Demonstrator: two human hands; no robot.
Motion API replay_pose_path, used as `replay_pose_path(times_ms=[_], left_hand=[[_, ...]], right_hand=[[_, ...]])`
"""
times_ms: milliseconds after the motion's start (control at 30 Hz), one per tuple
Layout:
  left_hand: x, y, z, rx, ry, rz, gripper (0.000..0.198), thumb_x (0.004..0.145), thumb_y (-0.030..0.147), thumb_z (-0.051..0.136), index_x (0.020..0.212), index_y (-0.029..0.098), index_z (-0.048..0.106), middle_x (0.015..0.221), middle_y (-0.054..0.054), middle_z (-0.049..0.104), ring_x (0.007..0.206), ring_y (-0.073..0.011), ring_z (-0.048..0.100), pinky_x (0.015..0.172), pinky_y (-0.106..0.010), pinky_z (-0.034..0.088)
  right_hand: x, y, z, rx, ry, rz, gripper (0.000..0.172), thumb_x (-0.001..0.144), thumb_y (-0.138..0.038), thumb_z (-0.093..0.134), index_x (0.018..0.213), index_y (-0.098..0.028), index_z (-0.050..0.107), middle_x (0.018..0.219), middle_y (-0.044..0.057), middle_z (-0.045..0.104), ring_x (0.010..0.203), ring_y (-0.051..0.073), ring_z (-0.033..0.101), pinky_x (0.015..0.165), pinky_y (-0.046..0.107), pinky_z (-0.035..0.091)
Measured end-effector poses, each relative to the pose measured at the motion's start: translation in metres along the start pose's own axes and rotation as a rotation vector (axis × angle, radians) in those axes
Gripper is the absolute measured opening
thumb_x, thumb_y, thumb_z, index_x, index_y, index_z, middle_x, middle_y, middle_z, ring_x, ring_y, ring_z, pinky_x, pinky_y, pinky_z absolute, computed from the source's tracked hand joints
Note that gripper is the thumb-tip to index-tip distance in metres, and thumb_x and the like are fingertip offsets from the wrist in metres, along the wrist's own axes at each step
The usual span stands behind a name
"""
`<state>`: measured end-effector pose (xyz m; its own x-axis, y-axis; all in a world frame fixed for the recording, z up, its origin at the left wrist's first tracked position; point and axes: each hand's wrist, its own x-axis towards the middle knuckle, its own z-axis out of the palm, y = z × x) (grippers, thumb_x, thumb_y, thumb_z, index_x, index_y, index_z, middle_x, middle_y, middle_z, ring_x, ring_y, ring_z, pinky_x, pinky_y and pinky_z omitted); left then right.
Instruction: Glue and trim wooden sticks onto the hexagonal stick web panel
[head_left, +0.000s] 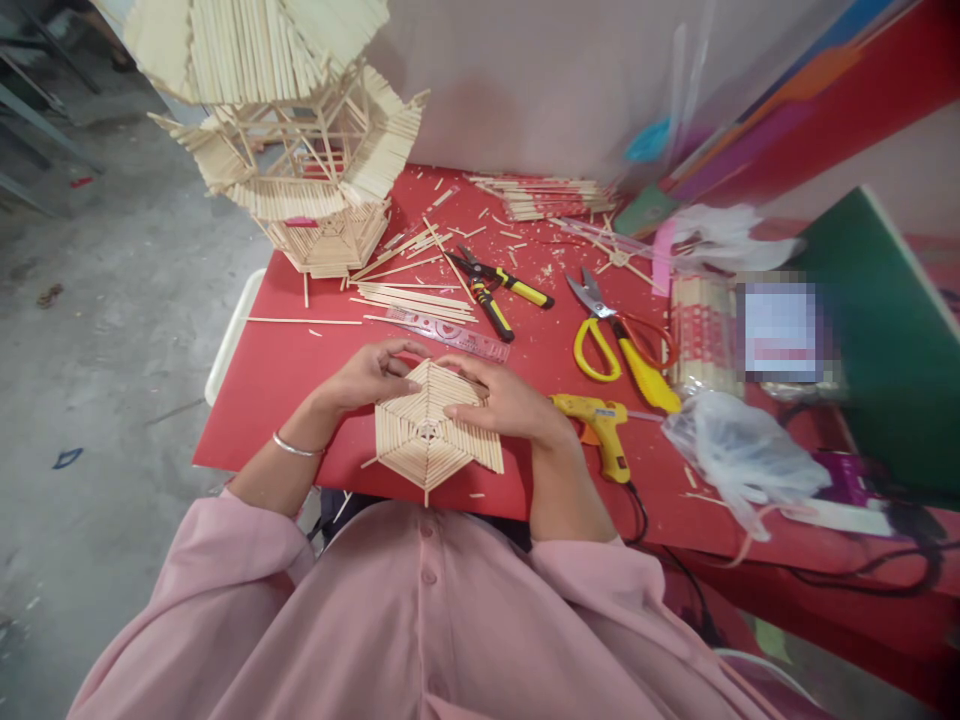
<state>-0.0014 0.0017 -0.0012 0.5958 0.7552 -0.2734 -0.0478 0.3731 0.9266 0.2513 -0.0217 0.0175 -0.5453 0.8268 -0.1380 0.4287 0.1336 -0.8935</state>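
A hexagonal panel of thin wooden sticks, laid in rings around a small star-like centre, is between my hands at the front of the red table. My left hand grips its upper left edge, thumb on top. On the upper right, my right hand holds it with the thumb flat across the sticks and the fingers curled around the far edge. Some stick ends jut out past the rim on the right and at the bottom. Just beyond the panel lies a clear ruler.
A stick-built pagoda model stands at the back left. Pliers, yellow-handled scissors and a yellow glue gun with its cord lie to the right. Loose sticks, scraps, a plastic bag and packed sticks are around.
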Motion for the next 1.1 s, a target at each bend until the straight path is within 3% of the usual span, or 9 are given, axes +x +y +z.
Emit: replay_pose_path(times_ms=[1100], left_hand=[[0.0009,-0.0016,-0.0017,-0.01,-0.019,0.002,0.057,0.074,0.028,0.093,0.119,0.013,0.062,0.064,0.002,0.07,0.045,-0.0079,0.055,0.043,-0.019,0.034]], right_hand=[[0.0006,0.0022,0.0012,0.008,-0.004,-0.009,0.062,0.081,-0.034,0.074,0.141,-0.026,0.06,0.121,0.005,0.075,0.109,0.025,0.071,0.098,0.043,0.057]])
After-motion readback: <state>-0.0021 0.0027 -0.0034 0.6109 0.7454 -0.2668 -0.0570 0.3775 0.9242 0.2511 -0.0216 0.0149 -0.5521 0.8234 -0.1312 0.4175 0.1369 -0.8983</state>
